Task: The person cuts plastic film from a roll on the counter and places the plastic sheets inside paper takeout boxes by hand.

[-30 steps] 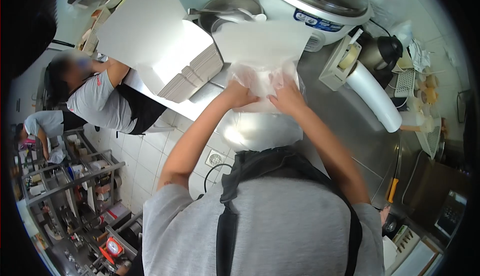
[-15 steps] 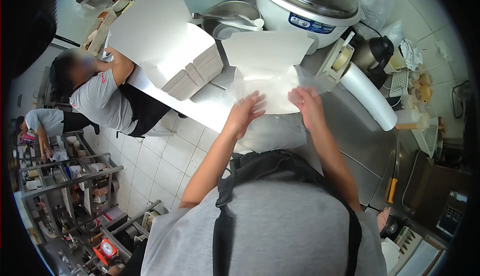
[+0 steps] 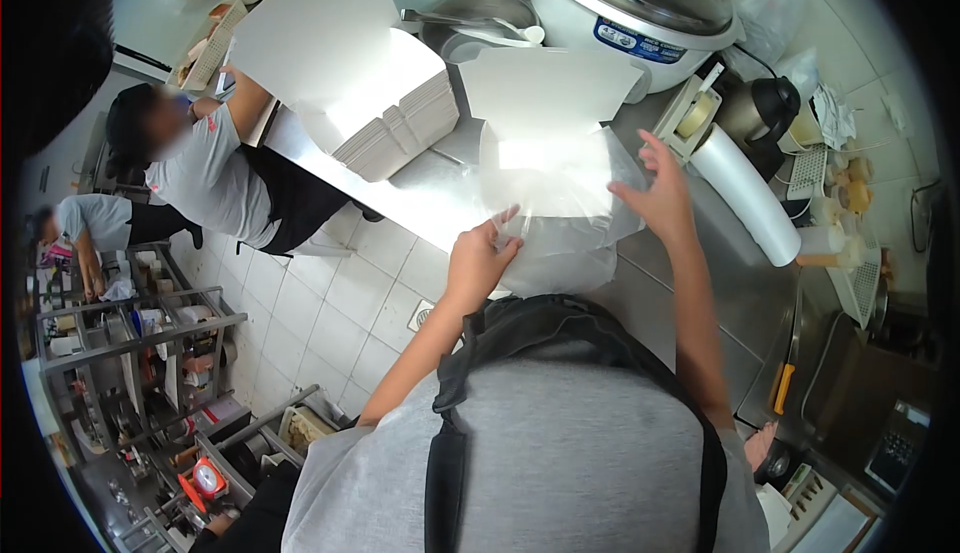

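An open white paper box (image 3: 545, 88) stands on the steel counter, its lid raised away from me. Clear plastic film (image 3: 626, 158) lines it and spreads over its sides and front edge. My left hand (image 3: 482, 261) is at the box's front left corner, thumb and forefinger apart, fingertips against the film. Over the right side, my right hand (image 3: 662, 191) is open with fingers spread, close to the film's edge. Between the box and my body lies a pile of clear plastic sheets (image 3: 562, 265). Left of the box is a stack of nested white paper boxes (image 3: 400, 133), the top one open.
Behind the box are a rice cooker (image 3: 655, 28) and a metal bowl (image 3: 480, 8) with utensils. A white roll (image 3: 745, 193) and a kettle (image 3: 755, 118) stand to the right. An orange-handled knife (image 3: 785, 388) lies farther right. A co-worker (image 3: 215, 163) is at the left.
My hands have moved apart: the left down to the front left corner, the right outward and up. The film now lies spread over the box. The view has shifted slightly.
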